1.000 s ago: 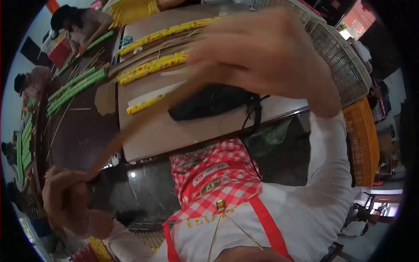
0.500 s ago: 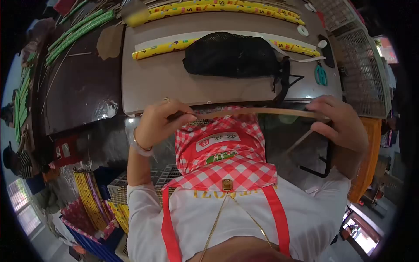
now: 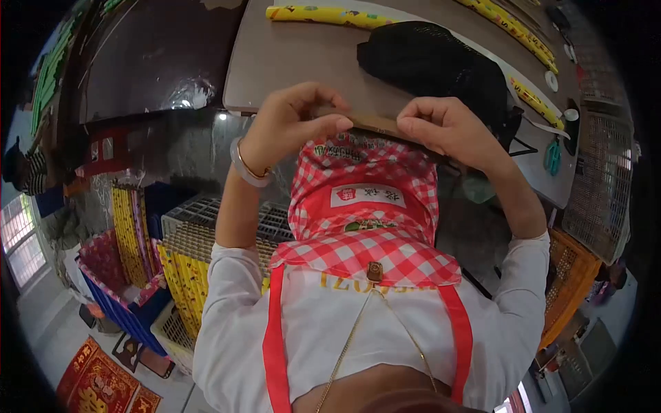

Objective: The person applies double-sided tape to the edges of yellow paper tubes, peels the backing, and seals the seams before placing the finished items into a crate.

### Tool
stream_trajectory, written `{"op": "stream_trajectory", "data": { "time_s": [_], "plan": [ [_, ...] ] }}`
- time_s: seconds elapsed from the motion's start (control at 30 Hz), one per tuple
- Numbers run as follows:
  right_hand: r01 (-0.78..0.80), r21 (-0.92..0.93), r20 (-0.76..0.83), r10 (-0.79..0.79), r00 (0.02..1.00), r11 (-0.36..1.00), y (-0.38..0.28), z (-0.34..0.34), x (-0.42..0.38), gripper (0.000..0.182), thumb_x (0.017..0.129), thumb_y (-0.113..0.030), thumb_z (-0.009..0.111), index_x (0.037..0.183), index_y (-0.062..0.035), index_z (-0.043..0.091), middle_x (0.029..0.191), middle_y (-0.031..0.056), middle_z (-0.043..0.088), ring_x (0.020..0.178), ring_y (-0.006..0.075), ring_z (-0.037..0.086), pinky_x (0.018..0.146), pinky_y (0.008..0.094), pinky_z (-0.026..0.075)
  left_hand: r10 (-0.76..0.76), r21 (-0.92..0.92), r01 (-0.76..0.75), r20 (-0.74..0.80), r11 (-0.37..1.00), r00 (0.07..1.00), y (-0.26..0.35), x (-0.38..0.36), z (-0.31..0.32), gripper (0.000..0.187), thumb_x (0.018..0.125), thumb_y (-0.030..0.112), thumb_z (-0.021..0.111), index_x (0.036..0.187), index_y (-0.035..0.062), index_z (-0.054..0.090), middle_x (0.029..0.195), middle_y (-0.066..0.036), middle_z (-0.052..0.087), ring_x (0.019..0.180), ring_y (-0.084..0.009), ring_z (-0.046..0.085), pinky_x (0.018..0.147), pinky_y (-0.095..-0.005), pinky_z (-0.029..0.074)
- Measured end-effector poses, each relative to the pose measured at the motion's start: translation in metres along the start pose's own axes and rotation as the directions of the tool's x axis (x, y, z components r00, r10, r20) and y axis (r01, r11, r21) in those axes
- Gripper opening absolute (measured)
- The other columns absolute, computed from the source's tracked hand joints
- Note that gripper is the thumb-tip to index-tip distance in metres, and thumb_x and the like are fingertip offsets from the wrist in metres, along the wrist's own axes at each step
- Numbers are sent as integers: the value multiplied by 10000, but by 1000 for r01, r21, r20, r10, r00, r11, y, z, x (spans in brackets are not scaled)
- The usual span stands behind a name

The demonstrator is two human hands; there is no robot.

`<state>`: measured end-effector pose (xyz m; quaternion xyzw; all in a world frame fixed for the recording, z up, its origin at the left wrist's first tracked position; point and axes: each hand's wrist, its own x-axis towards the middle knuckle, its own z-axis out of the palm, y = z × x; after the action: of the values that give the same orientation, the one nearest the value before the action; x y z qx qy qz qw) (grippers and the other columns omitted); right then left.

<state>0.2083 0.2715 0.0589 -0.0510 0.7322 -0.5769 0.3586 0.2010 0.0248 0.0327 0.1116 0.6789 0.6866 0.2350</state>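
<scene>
A flat tan strip [image 3: 374,124] is held level between my two hands, just past the front edge of the table [image 3: 303,65]. My left hand [image 3: 296,124] pinches it on one side, thumb pointing right. From the other side my right hand [image 3: 447,131] pinches the strip too, thumb and fingers close together. Only a short piece shows between them; its ends are hidden by my fingers. Beyond my right hand lies a black mesh bag [image 3: 434,62]. A yellow printed roll [image 3: 330,15] lies partly behind that bag.
Teal-handled snips [image 3: 553,157] and a white ring [image 3: 551,81] lie at the table's right side. A dark brown table [image 3: 158,55] adjoins on the left. Below left stand a blue bin [image 3: 124,313] and yellow patterned bundles [image 3: 186,282]. An orange crate [image 3: 568,282] is at right.
My hands have come closer together, the right one moving left, so less of the strip shows between them. The view has turned, shifting the table and bag right and upward.
</scene>
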Motion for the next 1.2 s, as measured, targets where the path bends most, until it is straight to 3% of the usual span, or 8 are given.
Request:
{"op": "stream_trajectory", "data": {
  "time_s": [0.1,0.2,0.43,0.63,0.7,0.83,0.97,1.2],
  "plan": [
    [-67,129,-2,67,998,989,8,-2,8,163,881,-178,528,850,-20,554,573,-65,441,438,-9,343,392,149,252,-11,-46,13,52,999,999,-18,4,-16,382,759,53,671,1095,-25,506,842,-53,606,741,-85,587,648,-187,479],
    [-48,145,-29,53,998,988,13,-6,11,154,881,-174,526,845,-26,548,538,-76,409,415,-11,340,378,147,245,-26,-284,24,-4,959,1000,-44,0,-15,391,771,51,658,1115,-25,488,872,-64,609,760,-98,591,622,-179,458],
    [-113,61,-26,115,993,992,14,-6,20,160,880,-179,528,847,-25,560,537,-72,425,408,-11,345,377,148,248,-100,-306,72,-79,949,992,-36,1,-12,295,835,114,594,1086,-15,506,896,-75,634,792,-114,602,677,-212,471],
    [-129,11,-36,130,991,992,14,-6,24,174,868,-186,544,868,-15,575,562,-53,476,420,-9,358,384,147,254,19,46,-13,-128,999,992,-34,12,-12,207,840,186,598,840,-20,617,763,-51,642,691,-83,592,574,-188,442],
    [-146,42,-1,146,989,988,16,-11,23,175,867,-189,547,862,-17,580,582,-33,515,429,-7,369,391,144,257,-77,245,88,-55,966,996,-28,11,-18,218,824,201,620,792,-14,627,706,-21,623,637,-61,562,535,-186,424],
    [-254,-20,67,255,965,967,0,-28,12,219,861,-187,554,925,14,611,602,-11,552,479,8,440,401,154,308,-54,14,54,38,998,998,-23,18,-37,179,817,181,628,825,2,635,685,21,596,604,-23,495,533,-168,401],
    [-182,99,130,169,977,978,-6,-50,2,192,855,-162,565,942,1,619,546,-20,518,418,8,409,361,151,287,-43,89,45,-25,995,999,-9,33,-62,160,819,161,619,875,12,640,726,3,613,652,-21,507,562,-167,397],
    [-173,91,-119,183,976,981,-19,-87,12,203,845,-184,582,955,-15,611,564,-49,485,432,-1,376,378,152,267,-220,15,221,-32,975,975,-9,79,-91,209,853,249,562,818,51,619,749,-9,619,664,-50,511,592,-194,375]
  ]
}}
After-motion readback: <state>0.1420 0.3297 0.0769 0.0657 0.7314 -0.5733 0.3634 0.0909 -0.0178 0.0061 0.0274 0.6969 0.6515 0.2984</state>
